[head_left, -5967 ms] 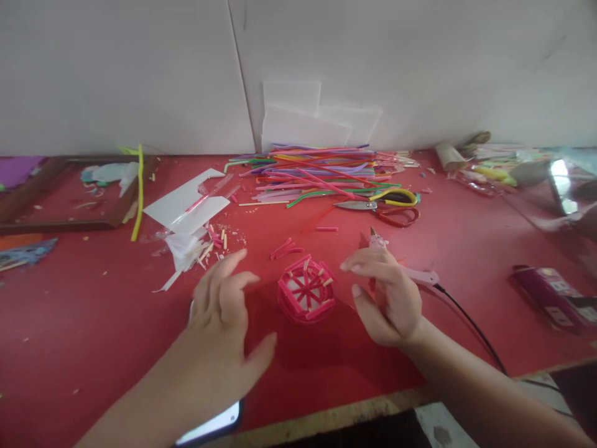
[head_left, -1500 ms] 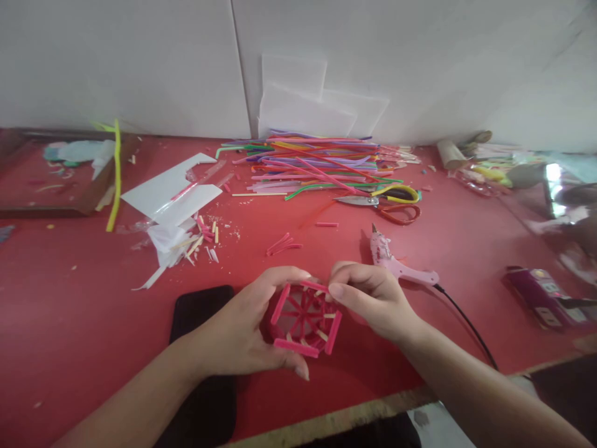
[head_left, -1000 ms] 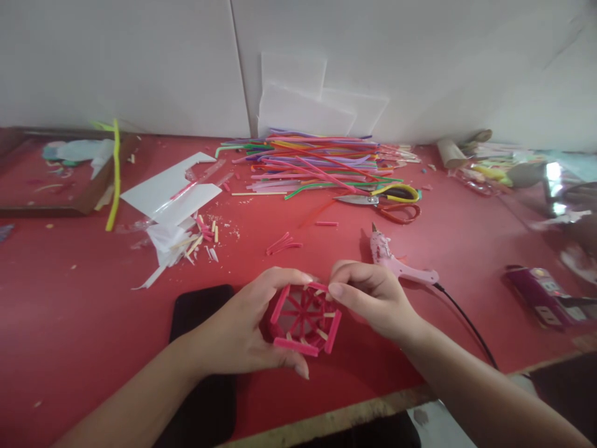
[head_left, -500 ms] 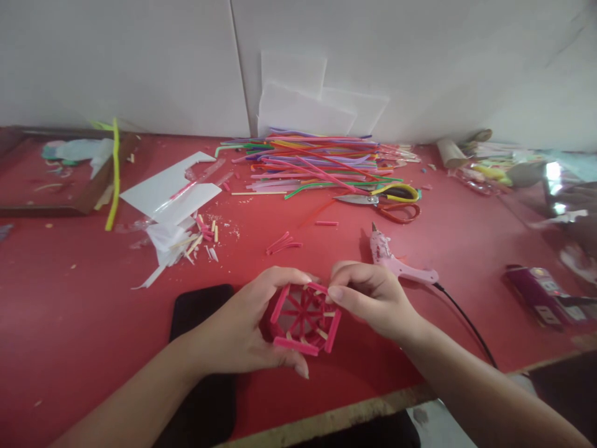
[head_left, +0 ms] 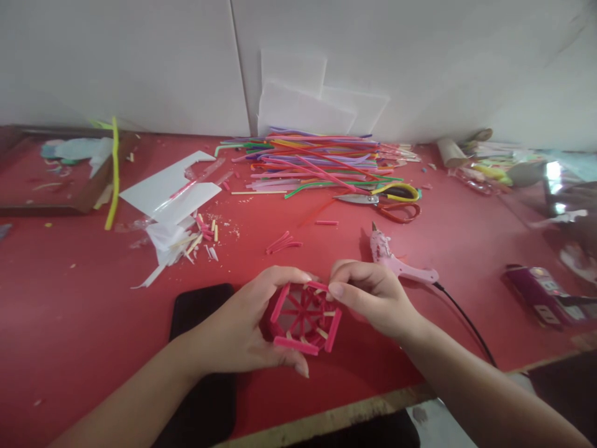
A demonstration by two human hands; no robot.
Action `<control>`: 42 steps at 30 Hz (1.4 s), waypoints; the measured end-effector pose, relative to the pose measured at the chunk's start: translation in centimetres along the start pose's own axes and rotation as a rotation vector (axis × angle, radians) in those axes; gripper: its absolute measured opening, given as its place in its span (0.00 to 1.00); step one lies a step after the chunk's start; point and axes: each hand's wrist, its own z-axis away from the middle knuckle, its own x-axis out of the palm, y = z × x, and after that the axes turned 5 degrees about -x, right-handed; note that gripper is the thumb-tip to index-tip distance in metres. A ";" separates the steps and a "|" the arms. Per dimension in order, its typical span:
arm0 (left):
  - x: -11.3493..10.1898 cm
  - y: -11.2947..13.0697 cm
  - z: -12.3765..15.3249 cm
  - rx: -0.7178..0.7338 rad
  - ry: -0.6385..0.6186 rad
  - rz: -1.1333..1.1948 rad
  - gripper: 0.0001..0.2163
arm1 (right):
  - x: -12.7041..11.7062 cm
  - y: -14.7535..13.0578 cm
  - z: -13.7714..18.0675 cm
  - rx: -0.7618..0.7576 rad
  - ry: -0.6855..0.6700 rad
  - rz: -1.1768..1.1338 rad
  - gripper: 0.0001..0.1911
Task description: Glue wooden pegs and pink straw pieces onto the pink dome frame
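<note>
A pink pipe-cleaner basket [head_left: 296, 346], many-sided with spokes across its base and pale sticks at its walls, is held above the table. My left hand [head_left: 254, 326] wraps round its left side, thumb along the near edge. With thumb and forefinger, my right hand [head_left: 368, 298] pinches the far right corner of its rim; the fingertips hide that spot. Just beyond the right hand lies a pink hot glue gun [head_left: 396, 264]. A few short pink pipe-cleaner pieces [head_left: 283, 242] rest behind the basket.
Scissors [head_left: 377, 200] lie before a heap of coloured pipe cleaners [head_left: 321, 158]. White card [head_left: 172, 186] and scraps are at the left. A black phone-like slab [head_left: 200, 305] sits under my left forearm. The glue gun's cord [head_left: 466, 323] runs toward the table's front edge.
</note>
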 end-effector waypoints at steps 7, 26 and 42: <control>0.0 -0.1 0.0 0.005 -0.012 0.000 0.43 | 0.0 0.1 -0.1 0.011 -0.006 0.002 0.11; 0.1 -0.2 0.2 0.024 0.022 -0.134 0.53 | 0.2 -0.1 -0.2 0.015 0.049 0.019 0.12; 0.3 -0.4 -0.4 0.065 0.264 0.120 0.47 | 0.0 0.9 0.6 -0.135 0.031 0.392 0.11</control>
